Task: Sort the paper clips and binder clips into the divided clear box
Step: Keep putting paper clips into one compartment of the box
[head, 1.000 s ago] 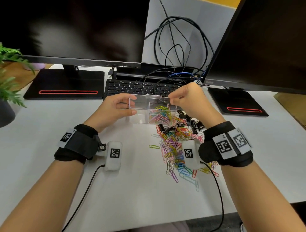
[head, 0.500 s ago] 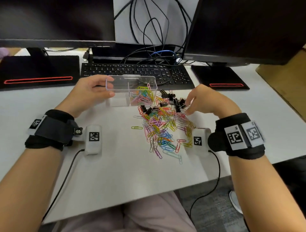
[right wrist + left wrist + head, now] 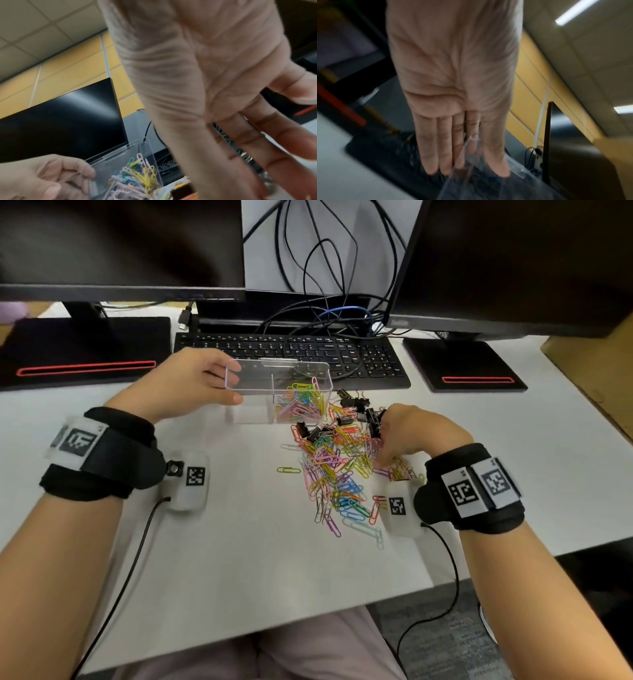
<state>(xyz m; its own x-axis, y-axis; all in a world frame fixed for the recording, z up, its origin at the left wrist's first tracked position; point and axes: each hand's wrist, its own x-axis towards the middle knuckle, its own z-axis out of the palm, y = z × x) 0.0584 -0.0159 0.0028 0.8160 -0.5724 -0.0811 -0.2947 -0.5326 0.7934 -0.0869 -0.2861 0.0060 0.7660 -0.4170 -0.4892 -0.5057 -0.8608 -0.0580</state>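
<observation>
Little can be read. The right monitor point(image 3: 513, 261) bears a small pale brand mark at the lower left corner of its bezel, too blurred to make out. The keyboard point(image 3: 291, 350) has key legends too small to read. The wrist bands point(image 3: 479, 487) and camera pods point(image 3: 399, 508) carry square black-and-white code markers, with no letters.

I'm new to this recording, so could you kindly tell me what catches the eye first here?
A bright heap of coloured paper clips sprawls across the white desk, with black binder clips at its far edge. The left hand holds the clear box, whose right compartment holds paper clips, while the right hand reaches into the heap.
</observation>
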